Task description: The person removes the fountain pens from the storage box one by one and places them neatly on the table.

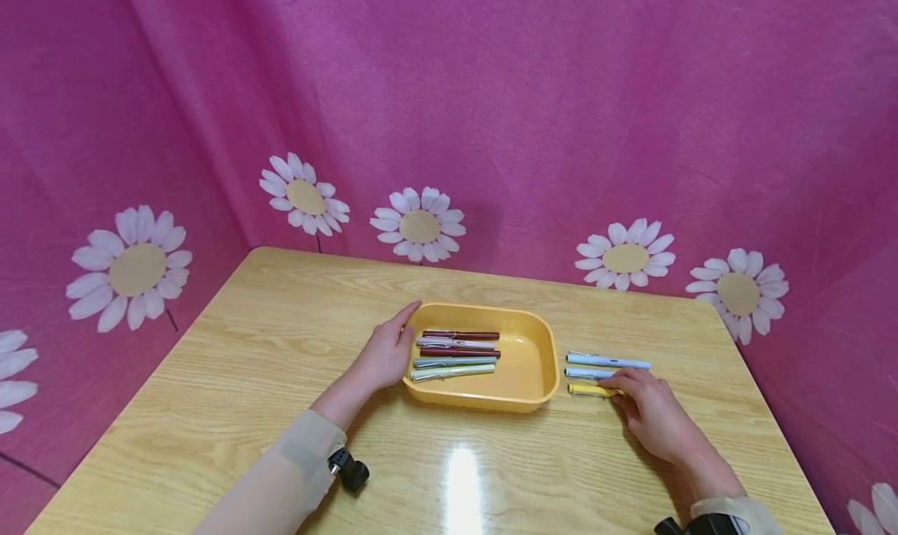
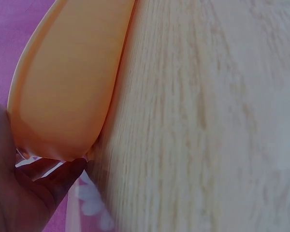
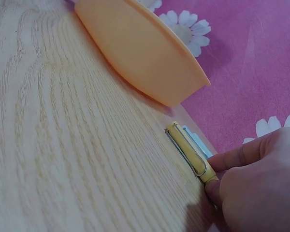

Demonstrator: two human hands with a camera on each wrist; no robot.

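Observation:
A yellow-orange plastic tray (image 1: 522, 363) stands on the table with several clipped pens in its left part: a dark red pen (image 1: 459, 353), another dark red one, a pale pink one, a grey-green one and a pale green-yellow pen (image 1: 456, 372). My left hand (image 1: 386, 352) grips the tray's left end, fingers along its outer wall. To the tray's right, my right hand (image 1: 652, 410) pinches a yellow pen (image 3: 183, 147) between thumb and fingers, low at the table surface. Just behind it lie a light blue pen (image 1: 585, 373), partly covered by the fingers, and another blue pen (image 1: 610, 360).
The light wood table (image 1: 281, 379) has a glare spot near its front. A pink curtain (image 1: 491, 114) with white daisies hangs behind and at both sides. A small black camera (image 1: 348, 470) is worn on my left wrist.

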